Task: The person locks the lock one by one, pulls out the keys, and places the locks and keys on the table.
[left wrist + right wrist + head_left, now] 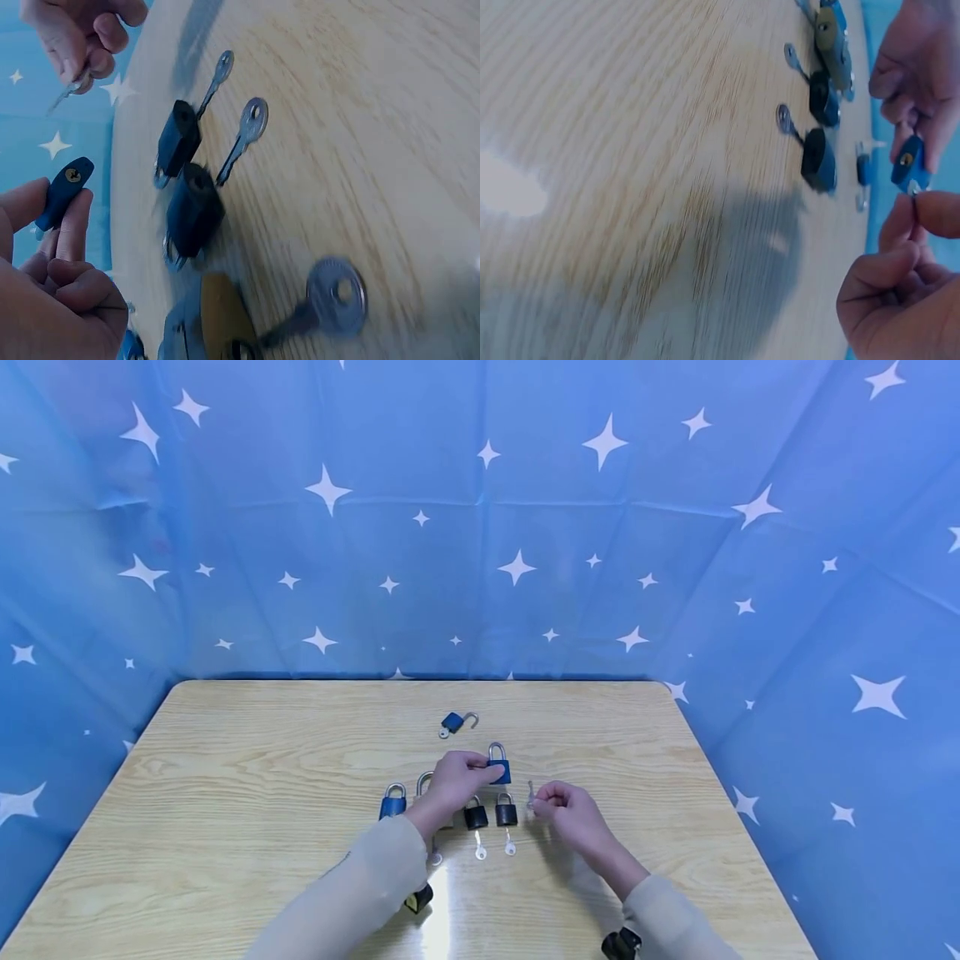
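My left hand (452, 781) pinches a blue padlock (500, 772) by its body, its closed shackle pointing up and away. The brass keyhole on the padlock's underside shows in the left wrist view. Off to the right, my right hand (576, 817) pinches a small silver key (531, 792) between thumb and fingers. A gap separates key and padlock in the head view. Two black padlocks, one on the left (476, 817) and one on the right (506, 815), stand below the hands, each with a key (480, 850) lying in front.
Farther back lies an open blue padlock (452, 722) with a key at it. Another blue padlock (392, 802) stands left of a larger padlock that my left wrist partly hides. Beside my left sleeve is a dark and brass padlock (418, 899). Wooden table (262, 760); starry blue cloth behind.
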